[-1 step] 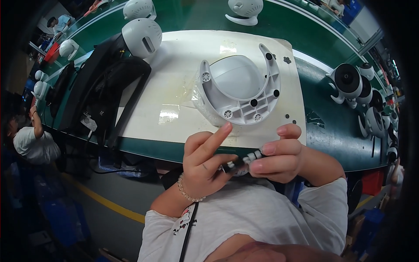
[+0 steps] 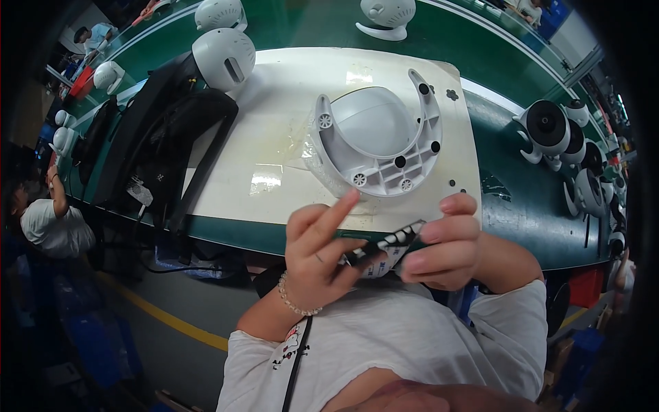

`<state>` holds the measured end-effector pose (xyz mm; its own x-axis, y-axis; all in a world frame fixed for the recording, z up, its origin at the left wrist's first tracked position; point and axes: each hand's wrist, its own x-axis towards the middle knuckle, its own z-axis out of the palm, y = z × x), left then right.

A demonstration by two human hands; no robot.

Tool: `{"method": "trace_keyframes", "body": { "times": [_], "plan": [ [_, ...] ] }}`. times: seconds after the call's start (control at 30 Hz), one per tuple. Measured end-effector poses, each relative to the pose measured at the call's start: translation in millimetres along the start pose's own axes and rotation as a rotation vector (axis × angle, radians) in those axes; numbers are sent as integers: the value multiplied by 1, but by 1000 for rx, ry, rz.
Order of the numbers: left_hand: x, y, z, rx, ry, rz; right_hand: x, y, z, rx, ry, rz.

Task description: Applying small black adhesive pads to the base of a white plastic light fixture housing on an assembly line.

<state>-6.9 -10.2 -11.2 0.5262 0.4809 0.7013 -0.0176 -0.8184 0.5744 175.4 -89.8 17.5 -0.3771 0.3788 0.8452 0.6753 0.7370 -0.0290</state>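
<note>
My left hand (image 2: 317,257) pinches one end of a black-and-white sticker sheet (image 2: 398,238) between thumb and fingers, its index finger stretched toward the table. At the sheet's other end, the fingers of my right hand (image 2: 445,244) are curled round its edge; their exact grip is partly hidden. Just beyond my hands lies an upturned white device with a crescent-shaped base (image 2: 376,186) and a smooth rounded body (image 2: 377,123). Black round pads (image 2: 435,147) sit on parts of the base, while other round recesses (image 2: 359,179) show bare white plastic.
Clear plastic film (image 2: 322,168) lies beside the base on a pale mat (image 2: 274,137). Black padded pieces (image 2: 165,130) and a white rounded device (image 2: 224,58) stand at left. Several similar devices (image 2: 547,127) are at right. Another person (image 2: 55,223) sits far left.
The sheet has tilted, so more of its face and its right edge show. My right hand has shifted slightly to the right; the left has barely moved.
</note>
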Motion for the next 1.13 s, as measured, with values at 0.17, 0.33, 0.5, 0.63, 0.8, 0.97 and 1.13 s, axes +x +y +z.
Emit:
{"method": "trace_keyframes", "body": {
  "times": [0.17,0.33,0.5,0.63,0.8,0.97,1.13],
  "plan": [
    [2,4,-2,153,15,71,33,1,-7,280,-193,352],
    [0,2,-2,197,33,113,33,-4,-8,434,-367,524],
    [4,4,-3,190,-13,61,19,-4,-1,397,-129,310],
    [3,4,-3,162,15,83,26,-7,10,379,-154,72],
    [0,8,-3,77,-39,-44,24,-10,17,498,-70,-12],
    [3,-3,1,121,49,-70,6,-1,13,359,247,319],
    [15,-11,9,195,41,-33,7,8,-4,520,172,697]
  ]
}}
